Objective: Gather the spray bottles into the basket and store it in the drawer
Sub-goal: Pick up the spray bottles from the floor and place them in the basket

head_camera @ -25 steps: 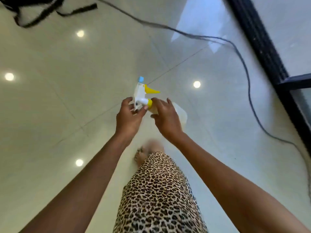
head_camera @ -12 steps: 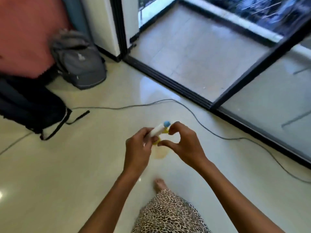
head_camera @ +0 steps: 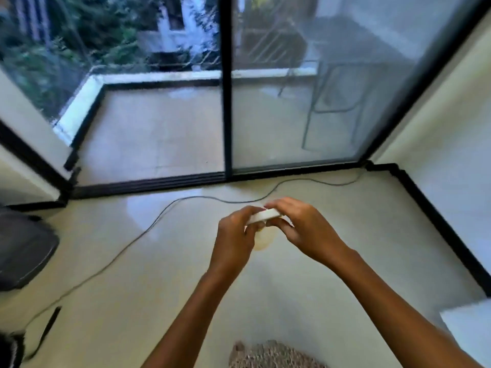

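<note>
Head view shows one spray bottle (head_camera: 261,221), held in front of the body by both hands, on the room side of the sliding glass door (head_camera: 292,102) and above the pale floor (head_camera: 132,274). The left hand (head_camera: 233,235) is closed around the white trigger head; the right hand (head_camera: 300,224) grips the same bottle from the other side, fingers curled over its top. The translucent body hangs below the hands, blurred.

To do this step well, I judge it best to keep one firm grip on the neck, hold the bottle upright so nothing leaks, and step over the cable (head_camera: 148,229) that runs across the floor between the person and the door.

Count: one spray bottle, two hands, one cable, one dark bag (head_camera: 24,248) well left of the door's near corner. No basket and no drawer show, so the bottle is not yet stowed.
</note>
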The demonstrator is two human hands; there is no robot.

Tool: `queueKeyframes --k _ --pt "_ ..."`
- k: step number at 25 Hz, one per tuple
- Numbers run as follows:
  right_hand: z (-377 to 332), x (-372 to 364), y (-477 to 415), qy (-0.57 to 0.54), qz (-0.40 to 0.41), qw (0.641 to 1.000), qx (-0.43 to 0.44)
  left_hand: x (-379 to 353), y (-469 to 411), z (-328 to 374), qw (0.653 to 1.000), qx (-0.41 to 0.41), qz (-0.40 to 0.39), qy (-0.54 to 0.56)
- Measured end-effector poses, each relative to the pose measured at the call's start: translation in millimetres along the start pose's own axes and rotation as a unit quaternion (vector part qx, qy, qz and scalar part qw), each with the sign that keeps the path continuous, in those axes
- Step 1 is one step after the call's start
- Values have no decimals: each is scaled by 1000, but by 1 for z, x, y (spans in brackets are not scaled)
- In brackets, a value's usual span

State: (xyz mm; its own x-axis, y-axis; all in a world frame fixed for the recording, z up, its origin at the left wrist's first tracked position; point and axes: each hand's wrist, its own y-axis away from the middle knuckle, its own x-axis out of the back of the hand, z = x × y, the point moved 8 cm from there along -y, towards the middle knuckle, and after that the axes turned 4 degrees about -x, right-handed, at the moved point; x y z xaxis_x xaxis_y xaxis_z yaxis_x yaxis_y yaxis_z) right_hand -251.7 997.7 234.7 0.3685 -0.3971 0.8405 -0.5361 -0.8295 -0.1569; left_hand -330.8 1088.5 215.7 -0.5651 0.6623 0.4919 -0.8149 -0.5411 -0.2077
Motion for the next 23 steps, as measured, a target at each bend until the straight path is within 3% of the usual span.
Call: queueKeyframes --k 9,16,23 --pt "131 148 227 -13 156 962 -222 -203 74 174 960 -178 -218 6" --pt "196 225 452 19 220 916 -335 -359 215 296 918 -255 -301 39" --pt "243 300 664 48 294 837 -459 -507 348 412 839 -306 -440 88"
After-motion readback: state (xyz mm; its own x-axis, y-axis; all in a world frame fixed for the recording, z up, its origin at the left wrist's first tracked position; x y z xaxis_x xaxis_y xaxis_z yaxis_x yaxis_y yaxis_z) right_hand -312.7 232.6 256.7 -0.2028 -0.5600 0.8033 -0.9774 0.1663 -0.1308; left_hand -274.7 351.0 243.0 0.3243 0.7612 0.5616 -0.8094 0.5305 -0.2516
